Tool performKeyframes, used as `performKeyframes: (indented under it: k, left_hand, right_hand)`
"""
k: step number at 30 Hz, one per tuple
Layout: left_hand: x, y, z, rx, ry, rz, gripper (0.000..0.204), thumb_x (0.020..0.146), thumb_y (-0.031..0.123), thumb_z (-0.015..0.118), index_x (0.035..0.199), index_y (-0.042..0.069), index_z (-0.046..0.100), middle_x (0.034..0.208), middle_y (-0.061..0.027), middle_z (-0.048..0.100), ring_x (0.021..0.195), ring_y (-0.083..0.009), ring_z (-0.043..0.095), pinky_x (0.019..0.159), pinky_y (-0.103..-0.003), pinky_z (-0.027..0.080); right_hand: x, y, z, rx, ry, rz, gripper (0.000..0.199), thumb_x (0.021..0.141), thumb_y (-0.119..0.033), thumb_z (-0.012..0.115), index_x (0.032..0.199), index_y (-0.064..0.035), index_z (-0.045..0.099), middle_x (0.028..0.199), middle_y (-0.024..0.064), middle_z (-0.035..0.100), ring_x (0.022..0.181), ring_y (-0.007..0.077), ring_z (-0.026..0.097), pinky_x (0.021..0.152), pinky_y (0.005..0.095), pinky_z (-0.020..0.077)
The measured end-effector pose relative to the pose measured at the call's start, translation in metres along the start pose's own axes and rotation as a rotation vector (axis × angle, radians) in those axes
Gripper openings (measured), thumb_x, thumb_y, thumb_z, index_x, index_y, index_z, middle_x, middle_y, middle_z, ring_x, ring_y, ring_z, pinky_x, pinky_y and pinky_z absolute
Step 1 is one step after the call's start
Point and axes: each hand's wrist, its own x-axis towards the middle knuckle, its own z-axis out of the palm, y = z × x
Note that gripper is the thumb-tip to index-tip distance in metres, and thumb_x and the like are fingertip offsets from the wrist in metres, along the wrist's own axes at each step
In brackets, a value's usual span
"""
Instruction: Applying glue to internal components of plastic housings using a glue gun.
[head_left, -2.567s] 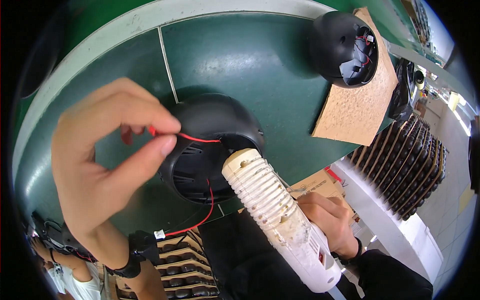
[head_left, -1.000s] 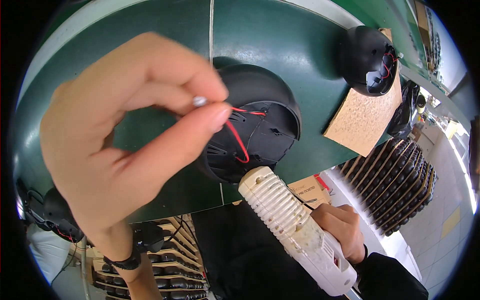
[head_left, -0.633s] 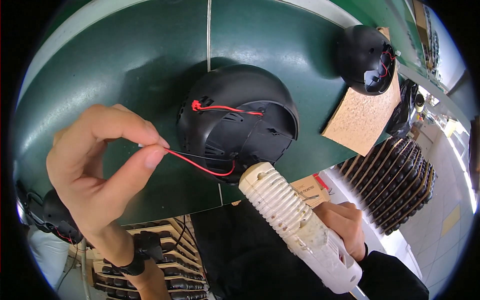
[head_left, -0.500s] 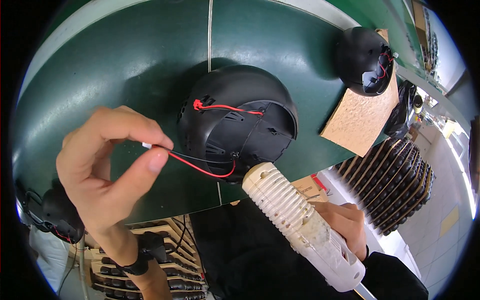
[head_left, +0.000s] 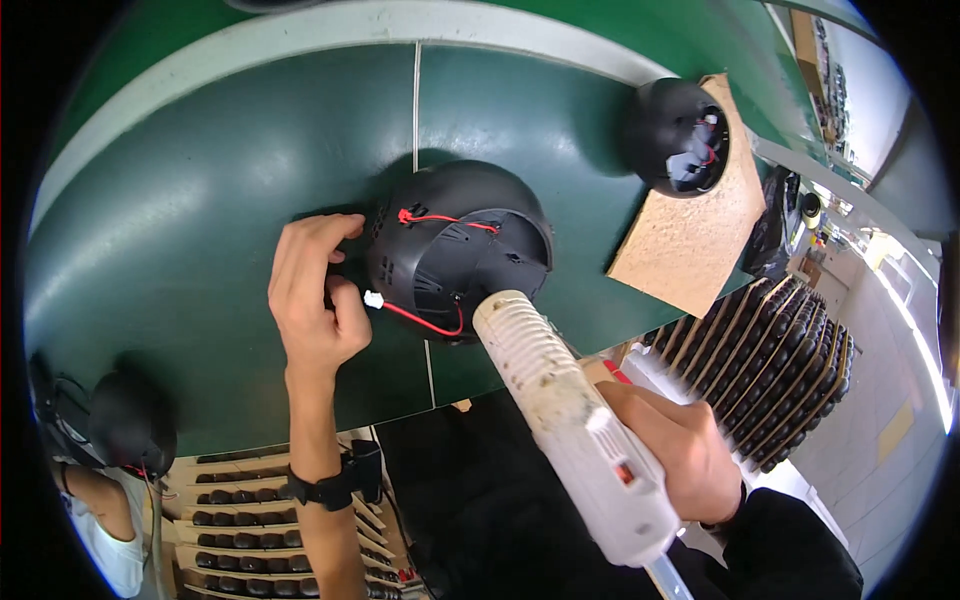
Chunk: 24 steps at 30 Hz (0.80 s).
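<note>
On the green table [head_left: 200, 250], near its front edge, lies a black dome housing [head_left: 455, 250], open side tilted toward the person, red wire [head_left: 430, 322] looping out. Left hand [head_left: 312, 295] cups its left flank, fingers curled, apparently steadying it. Right hand [head_left: 670, 455] grips a white glue gun [head_left: 570, 420], nozzle at the rim. Cardboard sheet [head_left: 680, 240] carries a second dome [head_left: 680, 135].

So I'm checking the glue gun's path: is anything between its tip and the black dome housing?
Nothing visible: the glue gun tip already sits at the black dome housing rim, beside the red wire.
</note>
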Motion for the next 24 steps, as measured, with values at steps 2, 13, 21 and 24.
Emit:
performKeyframes:
  k: [2, 13, 21, 24]
  left_hand:
    - [-0.002, -0.002, 0.003, -0.037, 0.046, -0.02, 0.051, 0.062, -0.011, 0.044, 0.106, -0.004, 0.068, 0.097, -0.0173, 0.069, 0.086, -0.0305, 0.066, 0.068, -0.034, 0.053]
    - [0.0, 0.005, 0.007, 0.033, 0.02, -0.021, 0.048, 0.065, -0.01, 0.047, 0.109, 0.001, 0.066, 0.095, -0.013, 0.065, 0.086, -0.0289, 0.063, 0.072, -0.034, 0.053]
    - [-0.002, 0.05, -0.004, 0.041, -0.208, -0.169, 0.075, 0.069, -0.002, 0.062, 0.142, 0.004, 0.044, 0.123, -0.019, 0.058, 0.111, -0.0354, 0.059, 0.094, -0.041, 0.052]
    - [-0.016, 0.069, 0.005, -0.004, -0.363, -0.319, 0.111, 0.071, 0.006, 0.079, 0.163, 0.005, 0.017, 0.144, -0.0248, 0.049, 0.126, -0.0363, 0.056, 0.104, -0.043, 0.049]
  right_hand:
    - [-0.001, -0.007, -0.006, -0.032, -0.021, -0.014, 0.045, 0.08, -0.019, 0.083, 0.115, 0.0025, 0.063, 0.093, 0.0197, 0.068, 0.077, 0.0395, 0.07, 0.066, 0.0425, 0.056]
    - [-0.06, 0.023, -0.008, 0.203, 0.28, 0.048, 0.041, 0.081, -0.006, 0.065, 0.121, 0.0003, 0.062, 0.099, 0.0168, 0.071, 0.075, 0.0289, 0.07, 0.07, 0.0359, 0.0543]
    - [-0.078, 0.088, -0.023, 0.973, 0.188, 0.03, 0.066, 0.089, 0.005, 0.055, 0.153, -0.0054, 0.041, 0.138, 0.01, 0.062, 0.072, 0.0078, 0.06, 0.063, 0.0247, 0.0521]
    - [-0.096, 0.128, -0.025, 1.005, 0.204, 0.036, 0.059, 0.095, -0.003, 0.061, 0.152, -0.0054, 0.044, 0.132, 0.0118, 0.063, 0.071, 0.0088, 0.06, 0.064, 0.0246, 0.0527]
